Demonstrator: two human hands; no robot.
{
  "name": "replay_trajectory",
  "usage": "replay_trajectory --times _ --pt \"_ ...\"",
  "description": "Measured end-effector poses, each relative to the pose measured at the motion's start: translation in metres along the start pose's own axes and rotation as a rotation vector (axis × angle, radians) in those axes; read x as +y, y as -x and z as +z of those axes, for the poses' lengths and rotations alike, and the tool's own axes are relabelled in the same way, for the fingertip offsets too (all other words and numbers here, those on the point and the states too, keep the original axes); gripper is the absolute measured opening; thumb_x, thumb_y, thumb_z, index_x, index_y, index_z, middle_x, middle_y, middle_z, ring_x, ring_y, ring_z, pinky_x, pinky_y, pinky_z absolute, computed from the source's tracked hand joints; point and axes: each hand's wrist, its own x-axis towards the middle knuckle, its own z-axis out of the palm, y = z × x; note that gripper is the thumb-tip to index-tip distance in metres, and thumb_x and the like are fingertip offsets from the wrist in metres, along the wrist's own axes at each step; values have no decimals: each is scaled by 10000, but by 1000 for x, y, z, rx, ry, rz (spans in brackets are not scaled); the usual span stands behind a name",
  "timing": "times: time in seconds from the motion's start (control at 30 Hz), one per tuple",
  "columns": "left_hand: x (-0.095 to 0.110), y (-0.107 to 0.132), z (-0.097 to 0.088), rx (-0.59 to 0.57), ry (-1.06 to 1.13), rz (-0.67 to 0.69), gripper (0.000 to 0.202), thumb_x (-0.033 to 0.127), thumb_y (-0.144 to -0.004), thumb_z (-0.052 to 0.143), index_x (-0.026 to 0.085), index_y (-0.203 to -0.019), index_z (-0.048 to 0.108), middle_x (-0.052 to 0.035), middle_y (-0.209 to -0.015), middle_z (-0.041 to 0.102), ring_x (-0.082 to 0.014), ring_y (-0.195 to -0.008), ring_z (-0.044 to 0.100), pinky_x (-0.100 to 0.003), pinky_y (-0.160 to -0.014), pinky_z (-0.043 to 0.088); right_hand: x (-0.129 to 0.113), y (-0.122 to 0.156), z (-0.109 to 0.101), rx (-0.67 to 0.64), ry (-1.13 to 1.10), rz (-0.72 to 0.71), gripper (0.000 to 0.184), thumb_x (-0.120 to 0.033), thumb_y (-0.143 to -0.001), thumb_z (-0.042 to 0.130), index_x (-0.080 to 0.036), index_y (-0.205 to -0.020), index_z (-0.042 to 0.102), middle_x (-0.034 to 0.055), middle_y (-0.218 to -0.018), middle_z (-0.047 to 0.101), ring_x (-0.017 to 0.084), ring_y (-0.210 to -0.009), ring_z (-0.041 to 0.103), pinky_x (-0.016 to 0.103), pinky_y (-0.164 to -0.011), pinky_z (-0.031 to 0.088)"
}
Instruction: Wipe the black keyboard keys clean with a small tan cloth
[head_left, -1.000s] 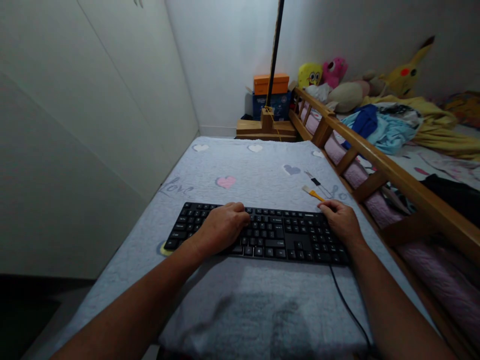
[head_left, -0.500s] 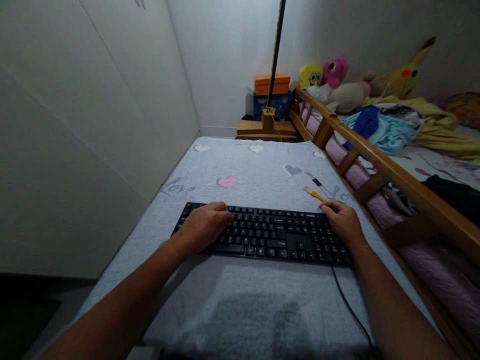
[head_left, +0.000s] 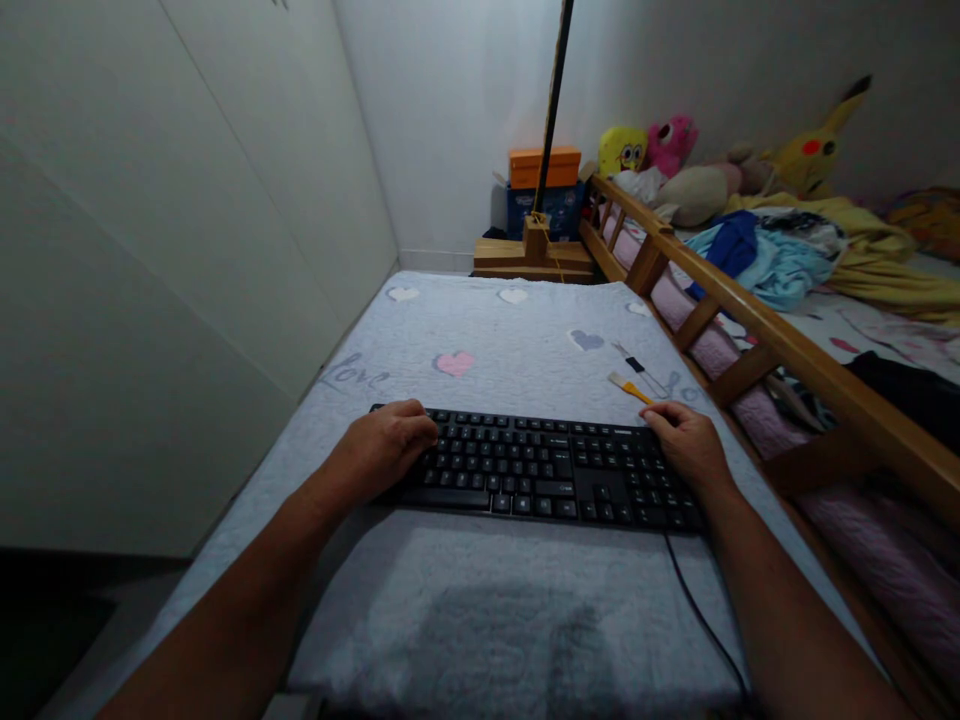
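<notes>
Lying flat, under left hand (head_left: 384, 448) — keyboard (head_left: 529, 466)

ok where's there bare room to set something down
Bare quilted cover lies beyond the keyboard, around the pink heart print, and, in the foreground, between left forearm and cable. Crowded: right side, where brush and black-and-metal tool lie by the right hand.

The head camera looks from above and behind the left hand (head_left: 385, 447) and the right hand (head_left: 688, 447), facing forward and down. Fairly near both, its wide view takes in pale panels (head_left: 187, 260) left of the left hand, a wooden rail (head_left: 757, 308) right of the right hand, and the wall (head_left: 435, 130) beyond.
</notes>
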Motion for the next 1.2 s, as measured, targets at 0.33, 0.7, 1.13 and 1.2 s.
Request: replay_trajectory --times 0.33,0.7,1.13,1.2 --pt "-20 11 -7 -6 -7 -54 276 292 -909 458 209 -853 715 -39 -901 676 -162 -777 629 -255 -682 454 -7 2 -1 -11 5 29 328 -478 -684 580 -195 -747 731 71 -813 740 264 -821 659 365 -807 467" --pt "-35 20 -16 34 -3 -133 303 356 -877 463 213 -833 726 -45 -889 688 -179 -775 638 -271 -687 474 -3 1 -1 -7 12 12 323 -479 -702 600 -194 -757 741 62 -802 741 256 -802 657 361 -791 469" --pt "-46 30 -27 7 -16 -262 289 371 -837 486 203 -788 716 -68 -860 687 -200 -754 635 -289 -671 459 -4 1 -1 -8 14 8 304 -464 -699 595 -199 -752 735 59 -803 743 254 -808 658 360 -805 473" --pt "-47 31 -28 1 -9 -280 284 371 -833 490 201 -795 714 -74 -867 687 -209 -766 642 -298 -686 465 -5 1 -1 -10 7 12 309 -465 -696 589 -197 -749 734 61 -802 742 256 -809 659 361 -801 472"
